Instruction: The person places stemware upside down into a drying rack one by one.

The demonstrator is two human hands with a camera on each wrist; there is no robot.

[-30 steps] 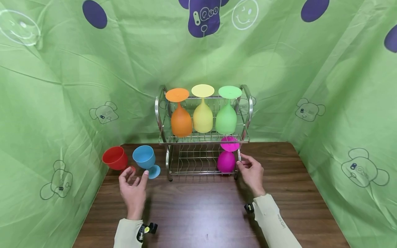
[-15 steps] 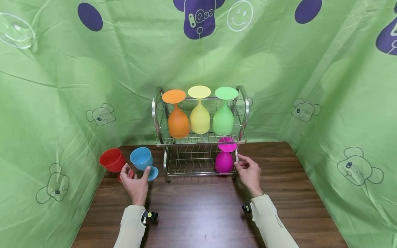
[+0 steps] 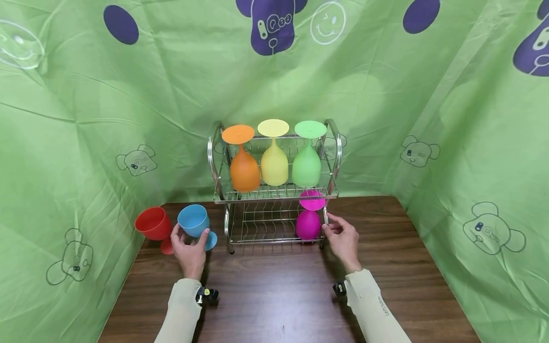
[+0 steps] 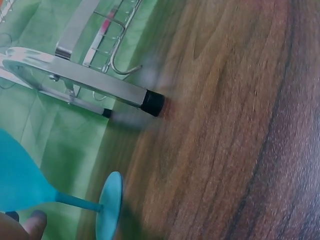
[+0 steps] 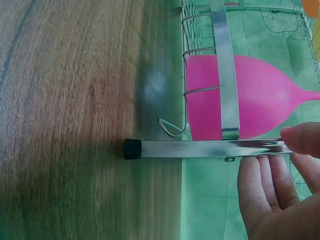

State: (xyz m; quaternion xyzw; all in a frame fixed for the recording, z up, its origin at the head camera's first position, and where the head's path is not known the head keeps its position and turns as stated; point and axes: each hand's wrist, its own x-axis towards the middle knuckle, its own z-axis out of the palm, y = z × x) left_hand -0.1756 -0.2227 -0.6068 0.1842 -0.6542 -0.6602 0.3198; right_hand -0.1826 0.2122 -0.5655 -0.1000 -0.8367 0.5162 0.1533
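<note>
Green printed cloth [image 3: 377, 105] hangs behind a dark wood-grain table [image 3: 274, 290]. The left hand [image 3: 189, 253] has thumb and fingers either side of the blue goblet [image 3: 194, 221], mouth up left of the metal rack [image 3: 275, 198]; whether they clasp it cannot be told. The right hand [image 3: 344, 242] pinches the rack's right upright. Near the blue goblet sits a red goblet [image 3: 153, 225]. Inverted goblets fill out the rack: magenta [image 3: 308, 225] below, orange [image 3: 245, 172], yellow [image 3: 274, 164] and light green [image 3: 306, 166] above.
</note>
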